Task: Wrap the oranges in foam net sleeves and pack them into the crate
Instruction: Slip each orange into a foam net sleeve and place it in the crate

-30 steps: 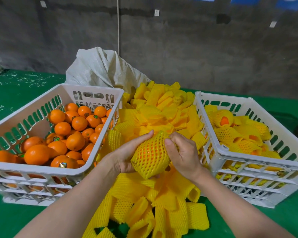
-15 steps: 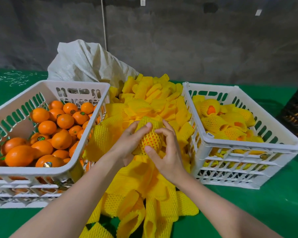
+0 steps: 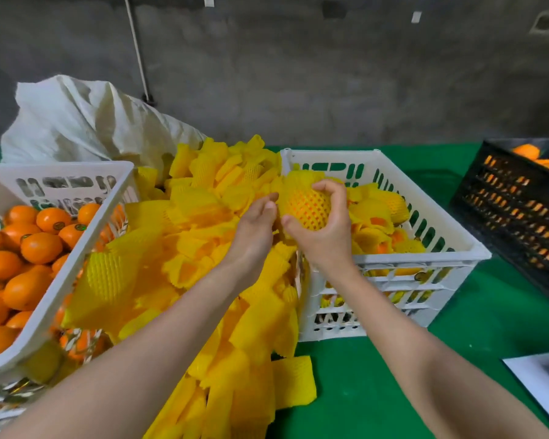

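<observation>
My right hand grips an orange wrapped in a yellow foam net sleeve, held over the left rim of the right white crate. That crate holds several wrapped oranges. My left hand is just left of the wrapped orange with loosely bent fingers, its fingertips near the sleeve's edge and holding nothing that I can see. A heap of loose yellow sleeves lies between the crates. The left white crate is full of bare oranges.
A white sack lies behind the sleeve heap. A black crate with oranges stands at the far right on the green table. A white sheet lies at the right front edge. A grey wall rises behind.
The wrapped orange has moved right, from above the sleeve heap to the right crate's rim. My right hand now holds it alone; my left hand has come off it.
</observation>
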`<state>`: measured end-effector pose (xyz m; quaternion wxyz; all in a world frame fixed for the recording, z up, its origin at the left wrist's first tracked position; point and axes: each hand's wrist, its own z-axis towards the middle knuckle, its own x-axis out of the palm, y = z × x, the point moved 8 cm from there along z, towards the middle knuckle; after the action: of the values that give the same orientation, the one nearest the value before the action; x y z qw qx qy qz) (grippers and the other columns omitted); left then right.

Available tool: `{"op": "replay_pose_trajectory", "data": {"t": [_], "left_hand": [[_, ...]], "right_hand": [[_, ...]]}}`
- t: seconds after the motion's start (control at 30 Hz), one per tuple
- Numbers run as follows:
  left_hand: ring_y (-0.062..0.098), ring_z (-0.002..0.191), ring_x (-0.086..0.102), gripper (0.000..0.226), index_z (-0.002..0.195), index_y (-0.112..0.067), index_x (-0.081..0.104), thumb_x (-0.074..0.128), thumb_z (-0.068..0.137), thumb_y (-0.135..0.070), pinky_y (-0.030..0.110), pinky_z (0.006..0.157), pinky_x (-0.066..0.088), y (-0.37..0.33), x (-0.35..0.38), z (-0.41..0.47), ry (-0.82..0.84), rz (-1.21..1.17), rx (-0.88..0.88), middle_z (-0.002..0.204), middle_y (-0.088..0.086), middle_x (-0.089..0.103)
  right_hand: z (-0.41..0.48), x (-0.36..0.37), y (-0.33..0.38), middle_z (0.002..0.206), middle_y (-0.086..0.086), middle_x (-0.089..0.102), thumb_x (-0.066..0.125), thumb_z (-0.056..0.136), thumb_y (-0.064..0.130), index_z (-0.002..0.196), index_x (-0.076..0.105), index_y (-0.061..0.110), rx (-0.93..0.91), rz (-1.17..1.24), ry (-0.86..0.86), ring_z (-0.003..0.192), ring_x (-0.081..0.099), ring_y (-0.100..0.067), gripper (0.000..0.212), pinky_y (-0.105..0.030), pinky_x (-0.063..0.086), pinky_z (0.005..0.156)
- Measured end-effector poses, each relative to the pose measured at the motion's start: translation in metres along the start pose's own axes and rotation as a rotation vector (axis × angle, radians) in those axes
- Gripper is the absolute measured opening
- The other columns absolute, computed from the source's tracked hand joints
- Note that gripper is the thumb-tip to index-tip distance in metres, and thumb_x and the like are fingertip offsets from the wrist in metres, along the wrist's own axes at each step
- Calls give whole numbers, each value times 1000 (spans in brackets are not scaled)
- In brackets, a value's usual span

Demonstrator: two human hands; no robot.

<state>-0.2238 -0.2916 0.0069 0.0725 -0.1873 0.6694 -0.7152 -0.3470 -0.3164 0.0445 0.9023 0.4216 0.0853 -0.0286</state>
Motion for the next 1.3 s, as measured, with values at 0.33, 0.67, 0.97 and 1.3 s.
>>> {"op": "replay_pose_trajectory", "data": {"t": [0.33,0.67,0.97,1.3], "left_hand": [[26,104,59,30,112,0,63,43,91,6,18,75,41,13,51,29,115,838,292,113,15,64],[22,118,53,31,122,1,56,53,91,5,19,90,44,17,44,14,232,741,228,126,15,57],[8,91,57,24,114,-7,62,60,90,-4,18,78,46,-17,-30,-13,176,554,206,113,8,63],[14,73,66,16,107,-8,63,51,96,-6,21,63,54,-92,-266,-43,-313,438,146,86,2,68]], "right_hand": [[52,-3,-120,120,-10,48,70,70,19,114,44,28,403,-688,624,95,54,-28,52,-33,43,65],[22,22,-134,139,-10,42,60,86,26,140,34,24,279,-951,977,124,42,-36,60,-44,45,93],[45,28,10,96,-7,67,57,85,9,94,66,8,-140,-450,152,90,59,-21,13,-21,36,75],[-55,237,50,132,-10,52,61,87,15,130,48,8,-129,-332,858,105,58,-27,45,-27,34,92]]}}
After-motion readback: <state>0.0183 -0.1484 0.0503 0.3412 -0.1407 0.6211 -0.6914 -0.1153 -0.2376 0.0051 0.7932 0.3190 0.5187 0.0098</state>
